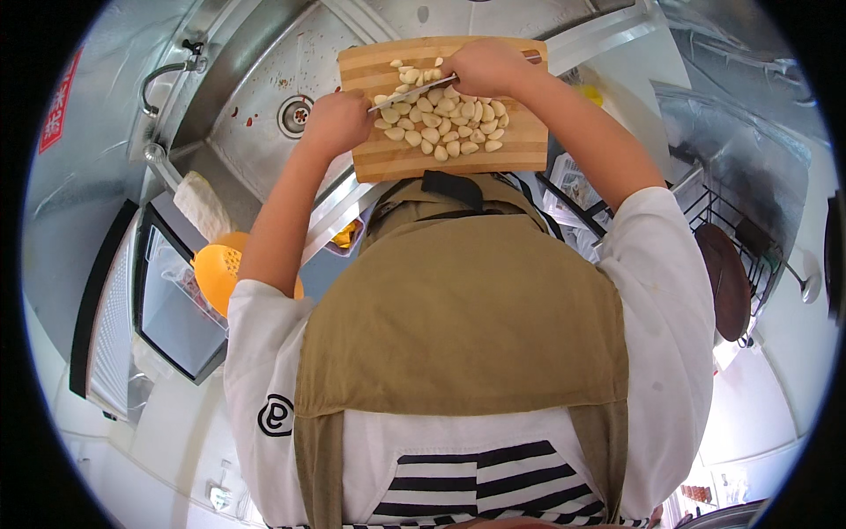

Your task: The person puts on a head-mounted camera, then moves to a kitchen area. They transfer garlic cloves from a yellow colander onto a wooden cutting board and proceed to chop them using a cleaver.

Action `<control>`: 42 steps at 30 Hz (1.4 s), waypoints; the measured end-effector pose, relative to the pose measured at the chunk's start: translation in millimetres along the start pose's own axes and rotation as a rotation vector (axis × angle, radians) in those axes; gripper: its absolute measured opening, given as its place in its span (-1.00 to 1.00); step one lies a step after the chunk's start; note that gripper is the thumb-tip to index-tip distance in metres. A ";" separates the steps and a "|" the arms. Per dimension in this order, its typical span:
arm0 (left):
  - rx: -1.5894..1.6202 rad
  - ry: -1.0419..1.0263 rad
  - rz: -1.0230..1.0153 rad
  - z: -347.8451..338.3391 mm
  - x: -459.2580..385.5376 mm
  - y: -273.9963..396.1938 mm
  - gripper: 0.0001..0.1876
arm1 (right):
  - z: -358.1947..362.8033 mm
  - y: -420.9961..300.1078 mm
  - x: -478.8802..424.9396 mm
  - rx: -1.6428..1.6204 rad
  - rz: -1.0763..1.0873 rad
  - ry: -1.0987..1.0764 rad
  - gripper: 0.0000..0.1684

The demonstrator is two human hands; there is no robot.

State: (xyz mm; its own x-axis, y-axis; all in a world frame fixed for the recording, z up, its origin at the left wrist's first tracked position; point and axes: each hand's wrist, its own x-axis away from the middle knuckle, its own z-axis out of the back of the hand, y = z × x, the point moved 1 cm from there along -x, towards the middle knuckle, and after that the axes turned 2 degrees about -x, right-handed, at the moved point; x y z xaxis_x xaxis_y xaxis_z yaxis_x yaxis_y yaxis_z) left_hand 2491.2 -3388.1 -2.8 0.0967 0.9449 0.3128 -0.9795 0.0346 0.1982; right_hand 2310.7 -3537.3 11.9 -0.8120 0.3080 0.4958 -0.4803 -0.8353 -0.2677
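Many peeled garlic cloves [444, 125] lie on a striped wooden cutting board [390, 162] that rests over the sink's front edge. A kitchen knife [415, 90] crosses the cloves, its blade on a slant. My right hand [488, 68] is closed around the knife near its handle. At the blade's other end is my left hand [338, 122], fingers curled at the tip. A smaller group of cloves lies beyond the blade, the larger group on my side of it. How the left fingertips touch the blade is partly hidden.
The steel sink [254, 155] with a drain [295, 116] and red scraps lies left of the board. A faucet [165, 69] stands farther left. An orange strainer [217, 274] is near my left forearm. A black wire rack [733, 244] stands at the right.
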 end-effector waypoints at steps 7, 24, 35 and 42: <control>-0.086 -0.017 -0.059 25.5 -2.8 -11.6 -0.87 | 10.9 -26.7 46.9 -0.171 -0.134 0.041 -0.67; -0.084 0.046 -0.533 21.5 -43.2 -35.6 -0.96 | -74.4 -104.4 60.6 -0.645 -0.372 0.306 -0.74; -0.097 0.074 -0.601 39.4 -43.2 -27.0 -0.96 | -57.6 -101.3 73.2 -0.634 -0.404 0.324 -0.71; -0.103 0.073 -0.596 26.0 -52.3 -26.1 -0.97 | -78.2 -95.1 61.2 -0.612 -0.460 0.316 -0.69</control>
State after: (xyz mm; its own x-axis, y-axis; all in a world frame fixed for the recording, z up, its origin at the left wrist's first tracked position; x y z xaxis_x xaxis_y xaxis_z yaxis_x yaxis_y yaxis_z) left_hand 2516.3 -3446.8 -0.1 0.6247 0.7730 0.1106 -0.7730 0.5921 0.2278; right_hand 2280.7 -3403.5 3.1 -0.5012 0.7484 0.4344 -0.8090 -0.2271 -0.5422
